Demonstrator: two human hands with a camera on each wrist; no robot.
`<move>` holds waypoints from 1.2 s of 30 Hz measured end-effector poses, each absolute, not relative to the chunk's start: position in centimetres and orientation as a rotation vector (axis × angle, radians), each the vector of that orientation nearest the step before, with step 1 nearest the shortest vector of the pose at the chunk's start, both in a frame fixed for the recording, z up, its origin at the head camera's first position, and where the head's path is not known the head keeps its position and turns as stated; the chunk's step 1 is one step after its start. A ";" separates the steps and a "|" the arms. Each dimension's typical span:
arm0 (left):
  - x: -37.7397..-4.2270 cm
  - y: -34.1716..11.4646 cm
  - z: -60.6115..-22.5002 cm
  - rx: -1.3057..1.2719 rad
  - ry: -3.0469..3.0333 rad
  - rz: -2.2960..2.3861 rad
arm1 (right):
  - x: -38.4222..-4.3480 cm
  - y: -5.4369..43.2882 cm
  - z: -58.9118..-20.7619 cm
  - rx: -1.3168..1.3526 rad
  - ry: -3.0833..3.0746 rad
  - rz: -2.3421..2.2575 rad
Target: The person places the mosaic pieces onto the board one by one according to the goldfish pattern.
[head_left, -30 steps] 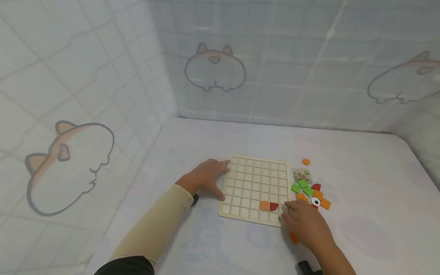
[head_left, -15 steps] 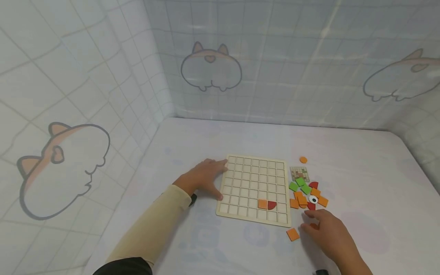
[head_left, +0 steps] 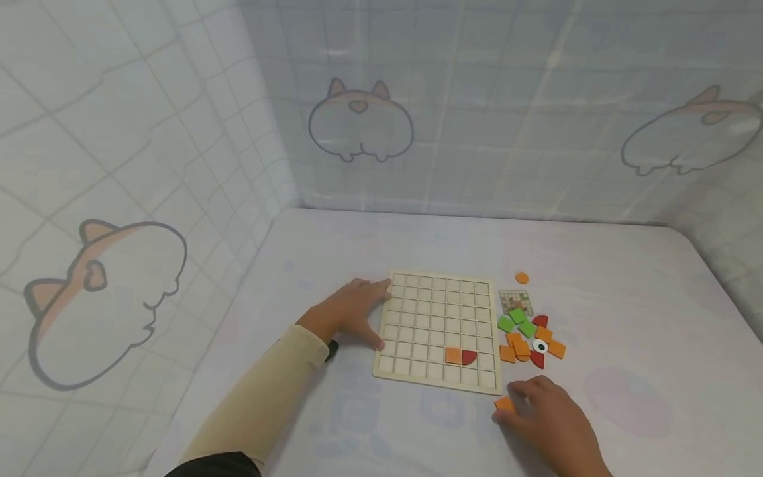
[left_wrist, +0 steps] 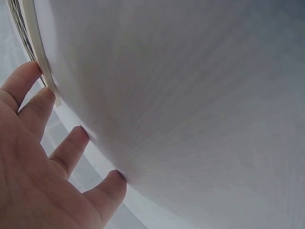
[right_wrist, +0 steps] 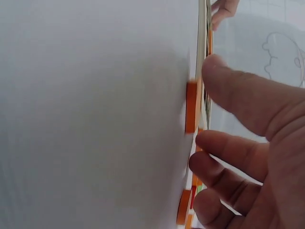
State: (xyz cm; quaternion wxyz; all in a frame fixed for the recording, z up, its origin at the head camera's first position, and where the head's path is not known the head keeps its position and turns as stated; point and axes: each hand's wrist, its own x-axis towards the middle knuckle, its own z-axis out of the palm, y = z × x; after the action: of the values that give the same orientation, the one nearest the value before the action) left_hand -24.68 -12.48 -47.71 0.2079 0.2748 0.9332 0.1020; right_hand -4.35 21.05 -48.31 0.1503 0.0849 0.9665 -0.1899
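Note:
My left hand point(head_left: 353, 311) rests at the left edge of a pale wooden grid board point(head_left: 409, 381), its fingers spread. In the left wrist view two fingertips touch the board's side and others press the tabletop. An orange square tile point(head_left: 454, 356) and a red quarter-round tile point(head_left: 469, 358) sit side by side in the board's lower part. Just beyond its near right corner, my right hand point(head_left: 551, 417) is around a loose orange square tile point(head_left: 504, 403), thumb on one side and forefinger on the other. In the right wrist view that tile lies flat between the parted thumb and fingers.
Right of the board lie green tiles point(head_left: 527, 329), several orange tiles point(head_left: 557, 349), red pieces point(head_left: 538, 360) and a white eye piece point(head_left: 540, 346). A small pattern card point(head_left: 515, 299) and an orange disc point(head_left: 522, 277) are behind them. Padded walls point(head_left: 453, 132) enclose the table.
My right hand has left the board's right edge, swung right, then come back left to the loose orange tile. The left hand stays at the board.

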 end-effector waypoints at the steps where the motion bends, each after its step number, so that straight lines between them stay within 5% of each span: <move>1: -24.7 -12.5 -47.7 0.760 2.599 0.280 | -4.4 20.9 -48.4 0.232 2.786 -0.537; 17: -24.4 -12.3 -47.5 0.748 2.595 0.272 | -5.8 20.6 -46.9 0.259 2.736 -0.564; 36: -24.4 -12.1 -47.2 0.752 2.588 0.240 | -10.3 14.8 -45.1 -0.153 2.904 -0.779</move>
State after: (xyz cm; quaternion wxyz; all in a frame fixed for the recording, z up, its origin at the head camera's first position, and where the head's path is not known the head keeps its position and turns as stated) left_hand -24.40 -12.12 -47.23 0.2163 0.2714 0.9338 0.0866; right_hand -10.26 14.83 -45.14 0.0656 -0.0506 0.9625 -0.2583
